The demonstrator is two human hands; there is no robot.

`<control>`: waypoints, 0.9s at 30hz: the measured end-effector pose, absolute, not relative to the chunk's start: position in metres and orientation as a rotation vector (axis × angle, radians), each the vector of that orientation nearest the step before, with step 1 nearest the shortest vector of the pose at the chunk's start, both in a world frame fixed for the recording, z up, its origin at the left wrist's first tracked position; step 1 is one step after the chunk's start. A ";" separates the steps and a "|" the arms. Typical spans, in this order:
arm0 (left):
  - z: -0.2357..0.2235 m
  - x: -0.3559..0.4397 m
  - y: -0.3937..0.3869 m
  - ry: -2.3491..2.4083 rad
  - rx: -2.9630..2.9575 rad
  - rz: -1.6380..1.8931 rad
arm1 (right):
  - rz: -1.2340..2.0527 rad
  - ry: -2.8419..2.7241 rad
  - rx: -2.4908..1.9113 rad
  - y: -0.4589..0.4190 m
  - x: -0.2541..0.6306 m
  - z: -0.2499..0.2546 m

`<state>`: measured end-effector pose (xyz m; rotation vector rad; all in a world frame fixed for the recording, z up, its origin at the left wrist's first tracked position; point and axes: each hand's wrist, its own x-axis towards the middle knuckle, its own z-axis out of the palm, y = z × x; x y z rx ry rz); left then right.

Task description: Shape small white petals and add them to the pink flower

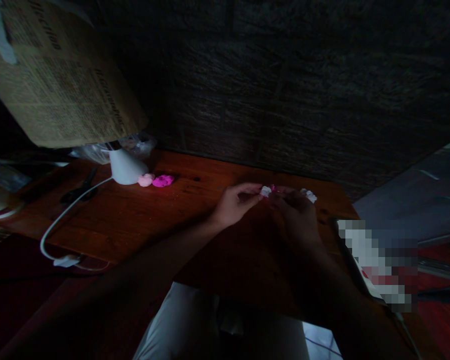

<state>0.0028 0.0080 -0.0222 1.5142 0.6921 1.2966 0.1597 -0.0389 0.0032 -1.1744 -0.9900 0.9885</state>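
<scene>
Above the wooden table, my left hand [233, 204] pinches a small white and pink piece [266, 191] that looks like modelling clay. My right hand [295, 212] is closed against the pink side of the same piece; its fingertips are dim and partly hidden. Just beyond the right hand lies a white crumpled-looking lump [309, 195]. Farther left, a pale pink lump [146, 180] and a bright magenta lump [163, 181] touch each other beside the lamp base.
A lamp with a white base [126, 167] and newspaper-print shade [78, 85] stands at the left, its white cable [56, 225] looping over the table edge. Dark scissors [78, 192] lie near it. A tablet-like device with a blurred screen [375, 265] rests at the right. A dark wall [247, 100] rises behind.
</scene>
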 end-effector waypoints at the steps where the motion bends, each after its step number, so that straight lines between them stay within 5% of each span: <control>1: -0.022 0.003 0.008 0.695 1.517 1.298 | 0.997 -0.993 -1.181 -0.039 0.159 0.003; 27: -0.022 0.003 0.008 0.678 1.474 1.295 | 0.930 -1.073 -1.243 -0.040 0.159 0.001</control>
